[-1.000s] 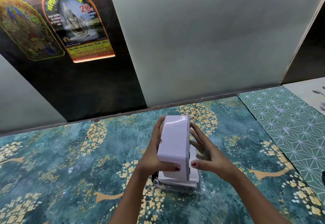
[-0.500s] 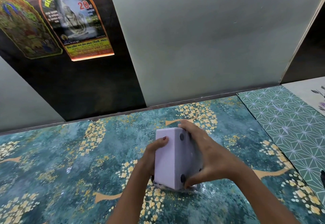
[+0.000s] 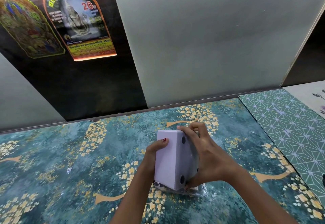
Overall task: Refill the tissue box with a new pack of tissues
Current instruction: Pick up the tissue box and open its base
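Tissue box [image 3: 169, 160] — pale lilac, tipped on its side above the bench [image 3: 70, 162], dark round feet showing. Left hand [image 3: 154, 155] grips its left face; right hand [image 3: 209, 155] clasps the underside. Crinkled plastic wrap [image 3: 193, 191] lies beneath — contents unclear.

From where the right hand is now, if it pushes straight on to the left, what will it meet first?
The tissue box. The right hand already lies against the box's underside, so it cannot go further; the left hand holds the opposite side.
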{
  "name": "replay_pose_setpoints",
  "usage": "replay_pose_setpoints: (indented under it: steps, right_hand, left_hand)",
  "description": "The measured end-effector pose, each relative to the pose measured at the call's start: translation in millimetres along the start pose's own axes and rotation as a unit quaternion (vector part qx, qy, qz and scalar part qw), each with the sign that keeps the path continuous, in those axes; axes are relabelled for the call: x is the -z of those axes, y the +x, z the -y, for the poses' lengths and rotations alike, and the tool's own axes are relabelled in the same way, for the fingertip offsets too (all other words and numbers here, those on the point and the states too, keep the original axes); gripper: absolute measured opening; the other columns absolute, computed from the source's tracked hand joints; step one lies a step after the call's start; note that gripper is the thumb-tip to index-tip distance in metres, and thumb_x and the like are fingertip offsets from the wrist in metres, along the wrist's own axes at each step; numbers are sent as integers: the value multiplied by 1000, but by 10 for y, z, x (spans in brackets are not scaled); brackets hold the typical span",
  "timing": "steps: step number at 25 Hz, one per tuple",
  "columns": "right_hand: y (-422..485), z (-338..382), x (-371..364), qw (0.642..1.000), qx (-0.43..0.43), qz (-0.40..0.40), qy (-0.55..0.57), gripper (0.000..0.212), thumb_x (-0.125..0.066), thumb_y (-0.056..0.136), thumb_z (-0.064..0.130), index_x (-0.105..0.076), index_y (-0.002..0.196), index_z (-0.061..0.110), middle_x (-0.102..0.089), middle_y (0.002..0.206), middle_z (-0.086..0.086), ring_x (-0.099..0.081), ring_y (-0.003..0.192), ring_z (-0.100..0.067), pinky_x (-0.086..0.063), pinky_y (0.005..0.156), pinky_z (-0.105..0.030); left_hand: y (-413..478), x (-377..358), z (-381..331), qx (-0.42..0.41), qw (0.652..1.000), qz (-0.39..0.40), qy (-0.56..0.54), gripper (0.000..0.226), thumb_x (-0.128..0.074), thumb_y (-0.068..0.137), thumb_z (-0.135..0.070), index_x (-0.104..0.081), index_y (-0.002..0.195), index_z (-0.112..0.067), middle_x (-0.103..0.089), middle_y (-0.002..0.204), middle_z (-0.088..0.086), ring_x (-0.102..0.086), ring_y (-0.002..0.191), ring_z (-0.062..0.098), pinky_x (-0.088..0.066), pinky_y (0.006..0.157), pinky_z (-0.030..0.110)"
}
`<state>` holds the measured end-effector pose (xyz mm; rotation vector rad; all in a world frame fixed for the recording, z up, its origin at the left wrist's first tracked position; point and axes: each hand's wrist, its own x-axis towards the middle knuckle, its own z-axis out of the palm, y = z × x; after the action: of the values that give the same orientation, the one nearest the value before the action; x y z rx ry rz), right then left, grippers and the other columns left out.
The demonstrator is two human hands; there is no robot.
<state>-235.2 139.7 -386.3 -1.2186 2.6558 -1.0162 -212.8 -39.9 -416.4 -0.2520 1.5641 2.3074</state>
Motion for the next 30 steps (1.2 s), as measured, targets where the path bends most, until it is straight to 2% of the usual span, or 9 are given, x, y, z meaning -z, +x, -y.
replay_pose_setpoints:
  steps: [3, 6, 8, 11, 15, 20, 24, 27, 30]
  right_hand:
    - [-20, -17, -9, 999, 14, -29, -16, 120, -78, 39, 54, -8, 135, 38, -13, 125, 14, -28, 122, -14, -36, 87, -19]
    - [-17, -99, 58, 987, -37, 0, 155, 117, -79, 45, 43, -4, 134, 53, -8, 145, 18, -19, 134, -1, -33, 96, -10]
    - [0, -154, 94, 902, -143, -7, 408, 97, -76, 47, 41, -22, 126, 58, -22, 148, 10, -36, 128, -8, -39, 97, -24]
    - [47, -179, -5, 751, -229, 36, 618, 73, -76, 45, 46, -54, 114, 38, -61, 114, -6, -54, 97, -25, -40, 80, -40]
    - [28, -164, -174, 671, -225, -22, 707, 78, -83, 31, 39, -62, 101, 11, -72, 89, -9, -68, 79, -26, -56, 67, -37]
    - [28, -168, -259, 734, -229, -37, 639, 91, -75, 33, 42, -55, 120, 26, -62, 105, -9, -57, 92, -28, -46, 73, -39]
    - [28, -138, -139, 827, -184, -80, 526, 84, -59, 42, 36, -44, 123, 50, -60, 113, -2, -61, 91, -20, -52, 62, -25]
    - [13, -138, -53, 855, -134, -74, 495, 82, -62, 40, 32, -45, 120, 45, -57, 113, -6, -60, 88, -23, -55, 65, -26]
    - [13, -202, -74, 859, -122, -74, 491, 87, -63, 38, 27, -47, 123, 34, -66, 107, 3, -64, 85, -17, -57, 66, -28]
  left_hand:
    - [-25, -27, -54, -38, 999, 13, 29, 93, -85, 20, -49, -61, 100, -8, -73, 73, 5, -66, 63, 21, -54, 56, 31]
    - [-44, -12, -125, -145, 981, -15, 126, 119, -88, 24, -49, -40, 125, -9, -75, 95, -4, -69, 85, 12, -56, 66, 25]
    - [-63, 11, -183, -211, 952, -22, 222, 118, -87, 39, -50, -27, 137, -23, -56, 132, -14, -52, 121, 7, -46, 91, 20]
    - [-91, -43, -212, -235, 921, 47, 308, 117, -87, 49, -38, -16, 142, -27, -32, 149, -11, -33, 137, 11, -35, 103, 18]
    - [-102, -119, -233, -250, 896, 101, 353, 125, -89, 43, -21, -10, 140, -24, -25, 148, -20, -31, 136, 3, -33, 104, 14]
    - [-120, -126, -219, -172, 941, 71, 283, 122, -68, 44, -77, -5, 142, -40, -10, 156, 5, -24, 141, 29, -34, 110, 49]
    - [-81, -128, -118, 2, 990, 50, 129, 124, -85, 36, -50, -25, 140, -20, -49, 132, 19, -58, 105, 33, -53, 84, 51]
    - [-57, -129, -113, -14, 989, 26, 144, 99, -69, 46, -36, -29, 136, -25, -53, 126, 21, -55, 108, 39, -38, 96, 66]
    - [-6, -132, -91, -40, 987, 26, 156, 103, -67, 42, -34, -28, 136, -22, -59, 118, 18, -60, 105, 37, -49, 90, 56]
